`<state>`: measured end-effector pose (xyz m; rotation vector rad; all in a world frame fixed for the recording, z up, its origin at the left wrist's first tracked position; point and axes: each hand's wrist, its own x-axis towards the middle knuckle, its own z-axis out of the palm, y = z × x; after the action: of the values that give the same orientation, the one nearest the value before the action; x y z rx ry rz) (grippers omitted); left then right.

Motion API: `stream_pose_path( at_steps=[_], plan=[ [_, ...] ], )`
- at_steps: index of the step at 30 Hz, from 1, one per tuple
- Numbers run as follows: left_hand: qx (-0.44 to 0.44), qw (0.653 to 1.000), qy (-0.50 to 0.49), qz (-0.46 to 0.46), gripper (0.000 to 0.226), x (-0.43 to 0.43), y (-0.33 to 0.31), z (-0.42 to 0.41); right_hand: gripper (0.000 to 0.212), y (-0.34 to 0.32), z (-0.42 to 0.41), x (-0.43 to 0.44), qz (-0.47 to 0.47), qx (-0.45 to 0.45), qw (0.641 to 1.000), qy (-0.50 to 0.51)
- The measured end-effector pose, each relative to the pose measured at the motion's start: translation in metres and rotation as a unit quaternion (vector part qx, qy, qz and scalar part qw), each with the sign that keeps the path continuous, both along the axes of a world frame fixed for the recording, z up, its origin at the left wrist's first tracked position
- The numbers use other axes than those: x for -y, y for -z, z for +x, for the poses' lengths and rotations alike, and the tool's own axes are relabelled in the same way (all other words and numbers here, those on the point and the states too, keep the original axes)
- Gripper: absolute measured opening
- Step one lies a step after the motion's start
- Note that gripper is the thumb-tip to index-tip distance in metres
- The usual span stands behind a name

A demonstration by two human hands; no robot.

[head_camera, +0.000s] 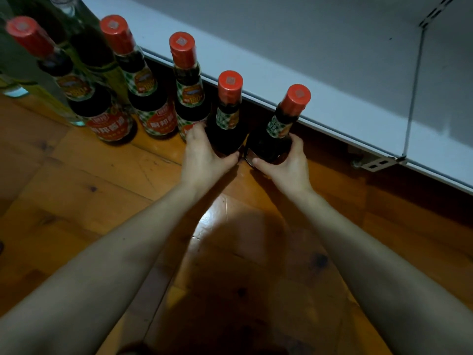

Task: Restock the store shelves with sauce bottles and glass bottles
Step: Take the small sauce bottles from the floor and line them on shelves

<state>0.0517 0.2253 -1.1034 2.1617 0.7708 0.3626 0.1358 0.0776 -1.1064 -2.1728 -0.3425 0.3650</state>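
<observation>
Several dark sauce bottles with red caps stand in a row on the wooden floor along the front of a white shelf (332,73). My left hand (204,156) wraps the base of one sauce bottle (227,111). My right hand (286,162) grips the base of the rightmost sauce bottle (281,124), which leans right with its base lifted slightly. Both bottles sit just in front of the shelf's edge. Three more sauce bottles (188,83) stand to the left.
Tall clear and green glass bottles (84,55) stand behind the sauce bottles at the top left. A metal shelf bracket (376,163) sticks out under the shelf at the right. The wooden floor (102,201) stretches toward me.
</observation>
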Motion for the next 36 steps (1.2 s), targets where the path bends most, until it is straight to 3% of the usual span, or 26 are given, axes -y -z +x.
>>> stream_pose_path(
  at_steps=[4, 9, 13, 18, 28, 33, 36],
  plan=[
    [-0.01, 0.999, 0.028, 0.017, 0.077, 0.003, 0.002, -0.02, 0.08, 0.001, -0.013, 0.009, -0.001, 0.01, 1.0, 0.018],
    [-0.019, 0.998, 0.061, -0.016, 0.094, 0.011, 0.006, -0.046, 0.079, 0.007, -0.04, 0.023, 0.024, -0.007, 0.997, 0.071],
    [0.026, 0.992, 0.056, -0.114, 0.076, 0.011, -0.001, -0.043, 0.079, 0.005, -0.05, 0.024, 0.042, -0.03, 0.994, 0.094],
    [0.023, 0.984, 0.024, -0.173, 0.064, 0.008, -0.026, -0.049, 0.07, -0.019, -0.06, 0.026, 0.052, -0.053, 0.989, 0.13],
    [0.02, 0.972, 0.069, -0.224, 0.05, 0.035, -0.195, -0.087, 0.05, -0.174, -0.1, 0.042, 0.056, -0.077, 0.985, 0.145],
    [0.031, 0.961, 0.066, -0.267, 0.047, 0.053, -0.296, -0.089, 0.071, -0.279, -0.112, 0.056, 0.058, -0.103, 0.979, 0.165],
    [0.031, 0.965, 0.065, -0.253, 0.048, 0.062, -0.357, -0.094, 0.064, -0.348, -0.117, 0.067, 0.062, -0.108, 0.977, 0.172]
  ],
)
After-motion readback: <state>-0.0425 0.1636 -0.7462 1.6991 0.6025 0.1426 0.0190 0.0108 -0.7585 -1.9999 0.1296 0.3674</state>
